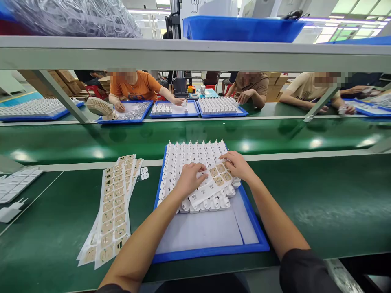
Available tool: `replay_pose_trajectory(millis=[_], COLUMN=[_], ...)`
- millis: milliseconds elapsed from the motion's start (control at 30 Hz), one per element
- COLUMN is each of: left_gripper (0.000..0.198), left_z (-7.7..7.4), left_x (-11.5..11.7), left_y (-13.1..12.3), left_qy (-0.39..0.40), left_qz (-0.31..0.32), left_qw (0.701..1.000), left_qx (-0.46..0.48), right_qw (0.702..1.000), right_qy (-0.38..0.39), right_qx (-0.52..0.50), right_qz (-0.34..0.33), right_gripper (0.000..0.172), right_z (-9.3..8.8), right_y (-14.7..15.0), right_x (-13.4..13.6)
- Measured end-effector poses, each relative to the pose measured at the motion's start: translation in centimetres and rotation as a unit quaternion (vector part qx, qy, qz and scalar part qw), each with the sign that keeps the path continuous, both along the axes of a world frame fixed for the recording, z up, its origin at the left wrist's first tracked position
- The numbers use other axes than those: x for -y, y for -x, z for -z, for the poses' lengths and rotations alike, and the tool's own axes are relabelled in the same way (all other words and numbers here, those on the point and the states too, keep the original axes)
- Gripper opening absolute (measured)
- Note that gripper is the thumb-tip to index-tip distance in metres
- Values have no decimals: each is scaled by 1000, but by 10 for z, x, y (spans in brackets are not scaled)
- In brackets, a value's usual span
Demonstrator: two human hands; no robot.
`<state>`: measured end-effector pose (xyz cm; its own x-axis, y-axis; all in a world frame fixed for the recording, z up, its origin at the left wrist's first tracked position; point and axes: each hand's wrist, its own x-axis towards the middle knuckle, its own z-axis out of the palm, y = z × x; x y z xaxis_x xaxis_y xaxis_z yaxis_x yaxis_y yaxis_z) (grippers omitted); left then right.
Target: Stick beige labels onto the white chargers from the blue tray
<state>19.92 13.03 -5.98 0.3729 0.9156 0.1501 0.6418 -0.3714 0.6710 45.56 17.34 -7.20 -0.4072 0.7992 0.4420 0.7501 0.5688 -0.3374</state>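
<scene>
A white sticker sheet [210,190] with tan label spaces lies tilted over rows of white plug adapters [183,156] with upright pins. They stand in a blue-rimmed tray [183,255]. My left hand [192,178] is bent over the sheet's left edge, thumb and fingers closed about it. At the upper right corner, my right hand [240,166] pinches the sheet with curled fingers; its fingertips are partly hidden. To the left, several overlapping sticker sheets [114,203] lie on the green bench, with small white labels [144,173] beside them.
White plugs [12,209] lie at the far left. A shelf [195,57] crosses above, carrying a blue bin [241,29]. Beyond the green belt [137,140], several people work at trays of white parts [218,105]. A beige fan [99,106] stands near them.
</scene>
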Motion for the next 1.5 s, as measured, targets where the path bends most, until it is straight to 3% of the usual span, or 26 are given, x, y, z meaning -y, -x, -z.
replay_pose_trajectory(millis=[167,300,400,500,567,767,1100,1333,1500], left_gripper=[23,25,24,26,31,34,37,36,41], left_z=[-11,-38,-56,-61,-58,-50,-48,-42,-44], left_x=[2,17,28,28,24,16,9,1,6], left_y=[11,28,39,43,43,40,50,54,50], left_qy=[15,53,40,68,105,191,233,230,228], left_qz=[11,80,110,113,109,131,166,158,168], left_qw=[997,991,992,990,986,962,942,947,948], left_qx=[71,92,52,51,75,147,176,158,147], right_qw=[998,994,993,996,993,973,959,962,970], right_qy=[-41,-86,-91,-66,-91,-168,-242,-180,-135], right_qx=[-40,-48,-42,-34,-39,-49,-42,-76,-110], right_qz=[-20,-46,-64,-57,-60,-153,-144,-191,-171], right_gripper=[28,30,33,30,27,24,17,18,16], right_z=[-36,-66,-77,-75,-70,-56,-45,-46,-42], right_y=[-6,2,13,24,34,66,67,63,68], right_x=[23,59,78,81,80,84,79,73,73])
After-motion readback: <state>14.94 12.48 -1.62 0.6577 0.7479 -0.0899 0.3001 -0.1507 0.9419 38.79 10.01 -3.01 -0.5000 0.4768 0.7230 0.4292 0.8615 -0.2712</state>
